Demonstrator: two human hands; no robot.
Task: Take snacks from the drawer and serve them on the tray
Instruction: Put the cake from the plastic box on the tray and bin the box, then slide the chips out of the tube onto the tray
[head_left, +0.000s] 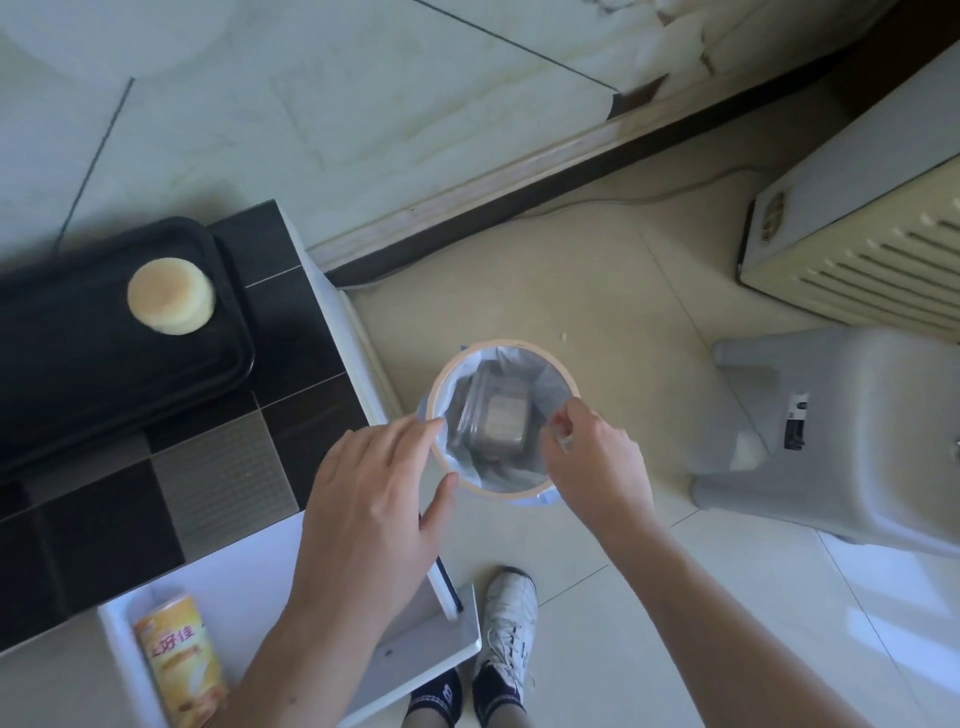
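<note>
A round pale cake (171, 296) lies on the black tray (104, 374), which sits on the dark tiled counter at the left. The white drawer (415, 644) stands open at the bottom and holds an orange snack can (179, 660). My left hand (374, 499) hovers over the near rim of a small bin (498, 348) on the floor, fingers relaxed and holding nothing. My right hand (597, 462) is above the bin's right rim and pinches a small clear scrap of wrapper (558, 436). A grey plastic package lies inside the bin's liner.
A grey plastic stool (831, 441) stands on the floor at the right, with a cream radiator (883, 260) behind it. My feet in a white shoe (506, 629) and dark socks stand beside the open drawer. A brown skirting runs along the wall.
</note>
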